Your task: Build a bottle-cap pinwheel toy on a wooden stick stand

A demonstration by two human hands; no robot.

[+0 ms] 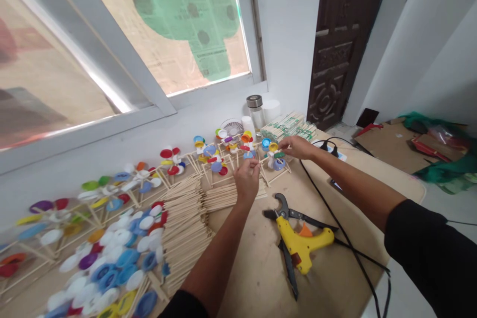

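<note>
My left hand (248, 179) has its fingers pinched at the left side of a small stick-frame model with bottle caps (273, 147), near the back of the table. On the model's right, my right hand (295, 147) has its fingertips together by the yellow and green caps. The model stands on thin wooden sticks between both hands. Below my left hand lies a bundle of sticks (223, 197). In front of the hands, a yellow glue gun (303, 243) rests over black-handled cutters (288, 268).
Similar cap models (141, 179) line the window side. A large stick pile (184, 233) and loose bottle caps (119, 258) cover the left. A glass flask (255, 112) and packaged sticks (288, 126) stand behind. A black cable (328, 213) crosses the right side.
</note>
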